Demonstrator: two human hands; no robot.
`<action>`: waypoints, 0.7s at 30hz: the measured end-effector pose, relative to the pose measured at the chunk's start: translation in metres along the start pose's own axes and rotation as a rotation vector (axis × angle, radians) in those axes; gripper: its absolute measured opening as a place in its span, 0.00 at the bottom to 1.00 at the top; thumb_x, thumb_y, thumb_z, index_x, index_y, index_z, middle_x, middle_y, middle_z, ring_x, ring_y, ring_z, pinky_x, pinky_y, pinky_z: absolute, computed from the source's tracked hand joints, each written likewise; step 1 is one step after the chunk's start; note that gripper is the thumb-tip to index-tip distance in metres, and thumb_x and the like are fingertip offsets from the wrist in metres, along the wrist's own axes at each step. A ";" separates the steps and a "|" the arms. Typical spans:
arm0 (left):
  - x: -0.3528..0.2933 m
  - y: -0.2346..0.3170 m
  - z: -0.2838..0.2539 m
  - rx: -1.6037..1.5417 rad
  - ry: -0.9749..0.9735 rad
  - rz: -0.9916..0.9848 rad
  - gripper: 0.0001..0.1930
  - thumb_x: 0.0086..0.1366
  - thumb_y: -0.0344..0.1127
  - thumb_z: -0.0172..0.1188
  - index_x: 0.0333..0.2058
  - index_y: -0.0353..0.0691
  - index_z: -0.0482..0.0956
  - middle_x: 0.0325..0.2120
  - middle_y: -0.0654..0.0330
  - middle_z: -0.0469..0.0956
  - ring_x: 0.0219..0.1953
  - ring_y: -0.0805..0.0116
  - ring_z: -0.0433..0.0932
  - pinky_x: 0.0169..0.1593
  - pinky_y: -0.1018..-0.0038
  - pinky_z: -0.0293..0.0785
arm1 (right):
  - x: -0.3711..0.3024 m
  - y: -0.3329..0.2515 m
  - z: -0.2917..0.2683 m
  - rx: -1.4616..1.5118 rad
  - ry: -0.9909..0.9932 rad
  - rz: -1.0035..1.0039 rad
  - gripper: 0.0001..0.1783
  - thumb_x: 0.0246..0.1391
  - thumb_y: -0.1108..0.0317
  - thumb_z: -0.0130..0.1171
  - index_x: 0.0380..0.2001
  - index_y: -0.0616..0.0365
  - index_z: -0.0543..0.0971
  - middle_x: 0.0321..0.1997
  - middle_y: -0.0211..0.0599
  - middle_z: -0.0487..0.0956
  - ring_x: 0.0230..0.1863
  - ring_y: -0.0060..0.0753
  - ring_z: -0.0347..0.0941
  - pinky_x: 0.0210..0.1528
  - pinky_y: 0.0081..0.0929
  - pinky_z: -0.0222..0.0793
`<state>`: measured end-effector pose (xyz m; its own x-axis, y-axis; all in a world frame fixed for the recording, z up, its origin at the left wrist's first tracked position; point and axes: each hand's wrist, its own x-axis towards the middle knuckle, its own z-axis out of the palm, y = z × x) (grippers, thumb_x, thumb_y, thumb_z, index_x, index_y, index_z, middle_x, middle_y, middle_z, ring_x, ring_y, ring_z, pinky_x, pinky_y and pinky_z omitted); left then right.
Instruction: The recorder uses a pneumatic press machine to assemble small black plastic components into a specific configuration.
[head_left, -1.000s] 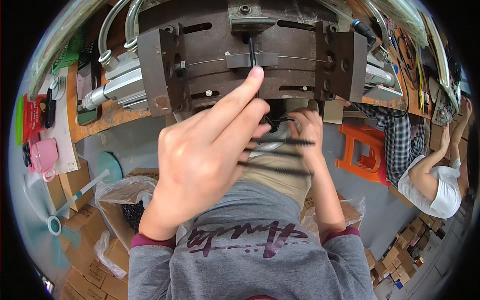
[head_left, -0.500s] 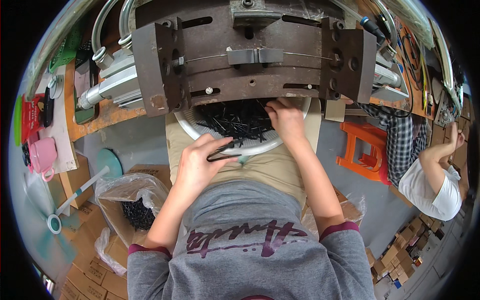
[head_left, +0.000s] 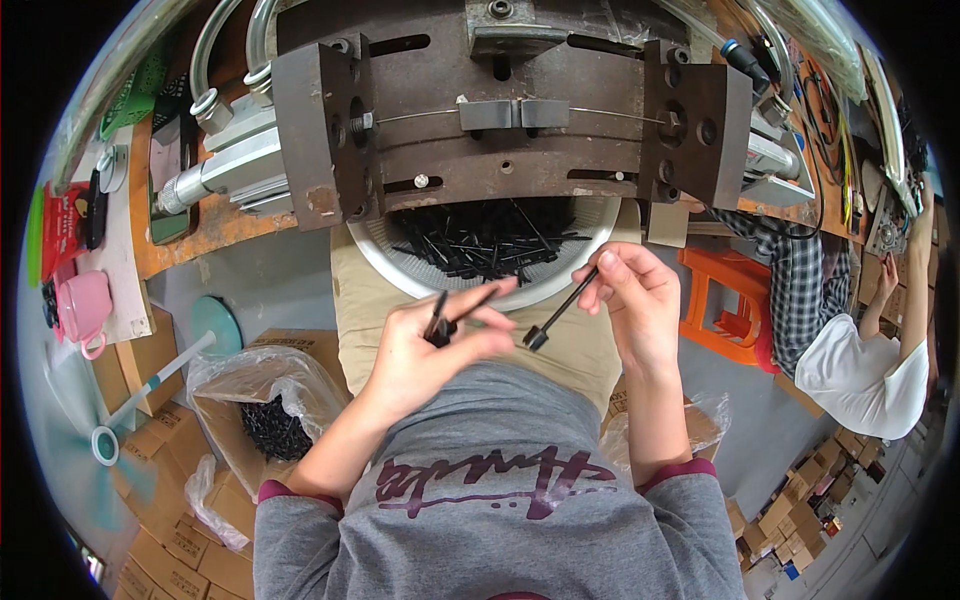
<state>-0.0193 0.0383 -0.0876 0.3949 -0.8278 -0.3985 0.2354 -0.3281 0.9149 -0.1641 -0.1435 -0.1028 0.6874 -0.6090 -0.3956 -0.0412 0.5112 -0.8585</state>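
My left hand holds two thin black rods pinched between thumb and fingers, over my lap. In my right hand is one black rod with a small block at its lower end, tilted down toward the left hand. Just beyond both hands a round white basket rests on my lap, filled with several loose black rods. Above it stands a heavy brown metal press fixture with a thin wire across its face.
A plastic-lined carton of black rods sits at my left knee, with stacked cardboard boxes below it. A pink mug and a fan are at left. Another person in a white top sits at right by an orange stool.
My left hand came down from the fixture's face to my lap and now holds rods. My right hand lifted out of the basket with one rod.
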 end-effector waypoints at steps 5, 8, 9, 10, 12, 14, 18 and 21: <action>-0.005 0.004 0.007 0.159 -0.025 0.335 0.28 0.45 0.27 0.73 0.49 0.36 0.79 0.33 0.59 0.84 0.22 0.81 0.72 0.25 0.83 0.69 | -0.005 -0.009 0.019 0.096 -0.092 -0.019 0.07 0.59 0.72 0.57 0.36 0.67 0.78 0.30 0.46 0.81 0.24 0.26 0.77 0.27 0.21 0.72; -0.011 0.008 0.005 0.164 -0.054 0.367 0.23 0.46 0.25 0.72 0.44 0.38 0.82 0.32 0.56 0.82 0.31 0.68 0.81 0.35 0.75 0.77 | -0.007 -0.013 0.023 0.106 -0.101 -0.043 0.07 0.59 0.72 0.57 0.36 0.67 0.77 0.30 0.47 0.81 0.23 0.25 0.76 0.26 0.20 0.72; -0.011 0.012 0.005 0.166 -0.032 0.419 0.22 0.46 0.25 0.72 0.43 0.38 0.83 0.32 0.56 0.82 0.31 0.67 0.81 0.35 0.75 0.77 | -0.007 -0.015 0.024 0.129 -0.117 -0.022 0.07 0.59 0.72 0.57 0.36 0.67 0.77 0.30 0.47 0.81 0.23 0.25 0.76 0.26 0.20 0.72; -0.011 0.016 0.004 0.169 -0.009 0.471 0.21 0.46 0.25 0.71 0.43 0.38 0.83 0.32 0.56 0.82 0.32 0.67 0.81 0.35 0.74 0.78 | -0.008 -0.017 0.025 0.154 -0.135 -0.001 0.07 0.59 0.72 0.57 0.37 0.67 0.77 0.30 0.47 0.81 0.23 0.24 0.76 0.26 0.19 0.72; -0.011 0.020 0.004 0.214 0.028 0.593 0.16 0.47 0.24 0.70 0.39 0.37 0.84 0.33 0.56 0.81 0.32 0.66 0.81 0.32 0.75 0.78 | -0.010 -0.019 0.028 0.183 -0.161 0.038 0.08 0.59 0.72 0.57 0.37 0.67 0.77 0.30 0.47 0.81 0.23 0.24 0.75 0.26 0.19 0.72; -0.012 0.023 0.003 0.273 0.010 0.633 0.16 0.47 0.24 0.69 0.38 0.38 0.84 0.34 0.57 0.81 0.32 0.66 0.81 0.32 0.75 0.79 | -0.012 -0.019 0.032 0.196 -0.175 0.072 0.08 0.60 0.72 0.57 0.38 0.66 0.77 0.31 0.48 0.81 0.22 0.24 0.75 0.26 0.20 0.72; -0.016 0.026 0.003 0.366 0.010 0.677 0.15 0.47 0.24 0.68 0.37 0.39 0.84 0.35 0.60 0.81 0.29 0.68 0.81 0.29 0.75 0.79 | -0.010 -0.022 0.035 0.176 -0.208 0.119 0.09 0.61 0.70 0.55 0.38 0.67 0.77 0.30 0.46 0.81 0.22 0.23 0.75 0.26 0.19 0.72; -0.016 0.025 0.002 0.406 0.017 0.708 0.15 0.47 0.24 0.68 0.37 0.40 0.84 0.34 0.61 0.81 0.28 0.69 0.81 0.28 0.75 0.78 | -0.011 -0.026 0.040 0.075 -0.225 0.162 0.09 0.62 0.70 0.53 0.37 0.67 0.77 0.30 0.46 0.80 0.21 0.24 0.75 0.25 0.19 0.71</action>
<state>-0.0214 0.0427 -0.0580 0.3433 -0.8948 0.2853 -0.4140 0.1285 0.9011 -0.1411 -0.1262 -0.0627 0.8200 -0.3700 -0.4366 -0.1160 0.6395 -0.7600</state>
